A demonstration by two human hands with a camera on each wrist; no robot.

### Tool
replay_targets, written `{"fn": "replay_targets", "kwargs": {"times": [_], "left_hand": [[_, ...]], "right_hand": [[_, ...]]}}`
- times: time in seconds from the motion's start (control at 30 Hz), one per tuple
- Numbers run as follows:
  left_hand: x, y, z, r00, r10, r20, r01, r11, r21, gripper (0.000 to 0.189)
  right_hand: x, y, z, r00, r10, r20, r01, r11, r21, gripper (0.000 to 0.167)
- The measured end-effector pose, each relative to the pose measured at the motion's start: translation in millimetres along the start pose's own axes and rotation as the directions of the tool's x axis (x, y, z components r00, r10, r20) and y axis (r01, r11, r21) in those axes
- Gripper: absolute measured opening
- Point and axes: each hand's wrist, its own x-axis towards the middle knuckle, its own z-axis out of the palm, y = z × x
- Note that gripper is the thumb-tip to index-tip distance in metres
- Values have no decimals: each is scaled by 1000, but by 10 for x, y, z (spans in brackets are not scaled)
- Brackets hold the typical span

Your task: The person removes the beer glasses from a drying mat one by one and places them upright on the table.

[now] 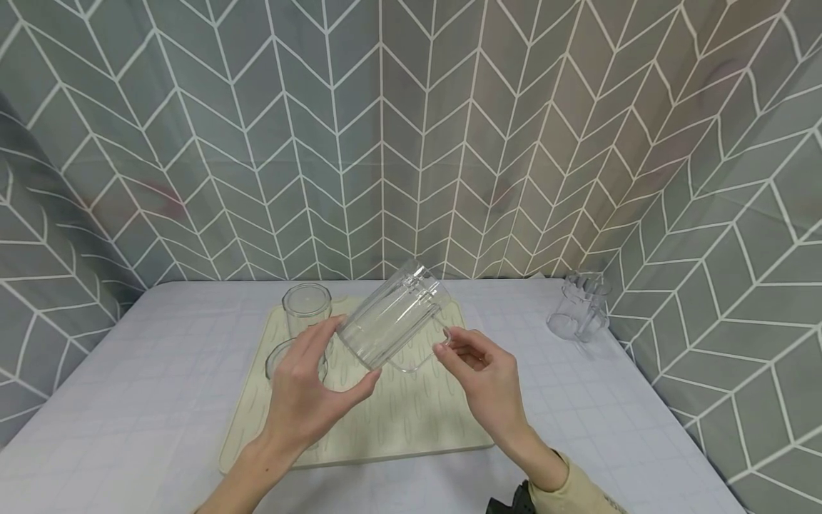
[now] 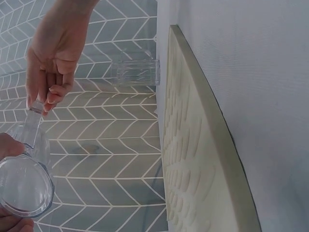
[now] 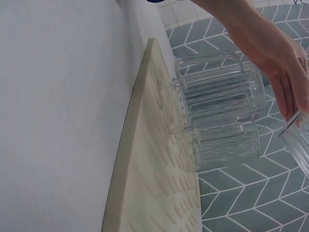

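Observation:
A clear mug (image 1: pixel 394 314) is held tilted in the air above a pale mat (image 1: pixel 411 421), its upper end leaning to the right. My left hand (image 1: pixel 308 389) grips the mug's lower end between thumb and fingers. The fingers and thumb of my right hand (image 1: pixel 483 375) pinch the mug's handle. In the left wrist view the round lower end of the mug (image 2: pixel 24 186) shows beside the left fingers. Two more clear mugs stand on the mat's left side, a rear mug (image 1: pixel 307 301) and a front one partly hidden behind my left hand.
Another clear mug (image 1: pixel 574 308) stands at the back right of the white-covered table (image 1: pixel 148 400). A grey patterned curtain (image 1: pixel 411 143) borders the back and both sides. The mat has a raised pattern of slanted ridges.

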Motion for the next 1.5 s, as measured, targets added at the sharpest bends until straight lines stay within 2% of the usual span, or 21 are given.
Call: {"fn": "replay_targets", "kwargs": {"times": [0.17,0.4,0.53,0.83,1.5], "left_hand": [[-7,-5,-7,999,-23,31,23,1000,-2,74],[-7,-18,5,999,36,4,-36,999,14,74],[-12,-19,0,999,32,20,-33,999,23,73],[-12,-9,-9,999,21,50,-22,999,36,75],[-8,2,-7,995,3,95,-6,999,37,75]], "right_hand": [[0,-16,2,1000,-6,-6,6,999,36,28],[-1,-13,9,998,-58,-18,59,996,72,27],[-7,-22,17,997,-70,-25,72,991,115,27],[-22,-36,31,987,-149,-54,157,973,168,25],[-63,-66,51,964,-257,-69,265,946,188,20]]}}
